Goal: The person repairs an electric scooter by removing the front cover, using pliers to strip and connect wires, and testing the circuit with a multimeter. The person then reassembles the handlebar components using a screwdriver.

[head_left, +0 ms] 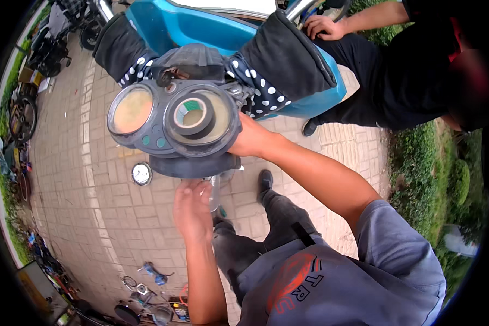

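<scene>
In front of me is the instrument cluster [163, 127] of a scooter, with two round dials in a grey casing. A roll of black tape [193, 117] lies on its right dial. My right hand [249, 137] is against the right side of the cluster, its fingers hidden behind the casing. Below the dark headlight housing [195, 164] is my left hand [193, 209], raised with its fingers up and smeared by motion. Beside those fingers shows a clear plastic-looking piece [215, 193], partly hidden; whether I touch it cannot be told.
Dotted handlebar covers [266, 81] flank the blue scooter body [185, 24]. At right a person in dark clothes [386, 70] sits with one hand on a knee. A round white-faced part [142, 174] lies on the paving; tools and parts [155, 273] lie lower left.
</scene>
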Available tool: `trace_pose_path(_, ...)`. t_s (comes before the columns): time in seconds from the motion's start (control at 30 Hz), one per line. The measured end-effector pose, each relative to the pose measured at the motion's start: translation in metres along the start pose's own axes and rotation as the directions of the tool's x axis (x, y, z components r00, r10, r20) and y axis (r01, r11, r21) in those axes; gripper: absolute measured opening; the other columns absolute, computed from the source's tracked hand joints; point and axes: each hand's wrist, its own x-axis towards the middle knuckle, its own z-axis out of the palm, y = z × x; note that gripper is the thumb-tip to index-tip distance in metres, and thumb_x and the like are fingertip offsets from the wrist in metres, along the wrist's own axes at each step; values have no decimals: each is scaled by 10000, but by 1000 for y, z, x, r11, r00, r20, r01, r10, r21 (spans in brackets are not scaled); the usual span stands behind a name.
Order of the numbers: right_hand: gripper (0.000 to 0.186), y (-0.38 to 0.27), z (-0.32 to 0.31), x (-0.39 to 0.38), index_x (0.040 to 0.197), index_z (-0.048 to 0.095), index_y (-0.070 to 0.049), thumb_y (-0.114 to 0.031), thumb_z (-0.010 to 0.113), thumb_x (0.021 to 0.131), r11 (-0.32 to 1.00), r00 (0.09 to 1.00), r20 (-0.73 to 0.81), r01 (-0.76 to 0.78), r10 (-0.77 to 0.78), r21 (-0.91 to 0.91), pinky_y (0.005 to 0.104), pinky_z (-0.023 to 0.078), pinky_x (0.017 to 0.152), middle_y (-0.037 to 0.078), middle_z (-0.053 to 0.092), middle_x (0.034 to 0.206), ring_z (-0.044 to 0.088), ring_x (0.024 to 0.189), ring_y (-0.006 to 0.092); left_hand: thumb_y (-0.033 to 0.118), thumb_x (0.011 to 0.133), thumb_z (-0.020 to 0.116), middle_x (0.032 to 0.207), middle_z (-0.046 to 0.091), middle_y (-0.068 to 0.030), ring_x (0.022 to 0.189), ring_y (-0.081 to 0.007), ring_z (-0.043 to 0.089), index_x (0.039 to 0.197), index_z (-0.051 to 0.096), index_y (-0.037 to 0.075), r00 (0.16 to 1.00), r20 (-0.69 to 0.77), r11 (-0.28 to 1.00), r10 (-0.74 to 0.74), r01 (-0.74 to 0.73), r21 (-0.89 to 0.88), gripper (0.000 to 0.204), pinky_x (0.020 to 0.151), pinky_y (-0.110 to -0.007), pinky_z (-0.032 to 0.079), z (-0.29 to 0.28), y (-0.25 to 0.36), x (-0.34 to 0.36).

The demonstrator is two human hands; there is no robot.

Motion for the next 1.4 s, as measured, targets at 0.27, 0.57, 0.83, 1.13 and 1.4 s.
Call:
trace_pose_path(0.27,294,3,-8,1,1177,601,-15,-57,532,894,916,991,130,17,38,-401,348,427,953,164,614,1199,565,1088,286,53,914,433,1104,599,-68,1067,-159,547,1156,560,-31,930,298,861,217,-38,-508,285,941,-326,420,-18,-43,69)
trace_pose_path(0.57,489,-8,1,9,1339,475,-8,-199,613,910,991,985,159,-86,68,107,344,419,1023,99,520,1340,514,1209,214,42,852,496,1014,614,-240,954,-410,586,1092,612,-21,832,156,843,532,-538,-4,275,852,-398,480,-21,-48,113)
trace_pose_path(0.83,419,-14,-2,8,1291,523,-7,-182,594,917,904,988,126,131,-86,-406,363,389,1034,127,547,1307,502,1214,236,66,686,636,1011,628,-163,770,-322,649,899,675,56,774,85,663,628,-588,464,217,665,-388,538,27,-60,122)
trace_pose_path(1.13,382,-3,-4,7,1259,553,-14,-157,597,908,971,996,52,-57,71,-233,373,390,1019,144,565,1280,506,1199,249,189,737,647,913,664,-133,830,-306,646,906,658,51,707,-11,564,707,-554,613,218,750,-398,514,45,-67,142)
trace_pose_path(1.4,358,-8,10,-5,1232,574,-19,-114,612,888,950,960,-25,-274,280,152,375,391,1000,159,574,1264,515,1167,269,233,868,596,1135,594,-132,1028,-275,582,1109,568,33,563,182,434,806,-772,464,314,881,-388,468,38,-101,158)
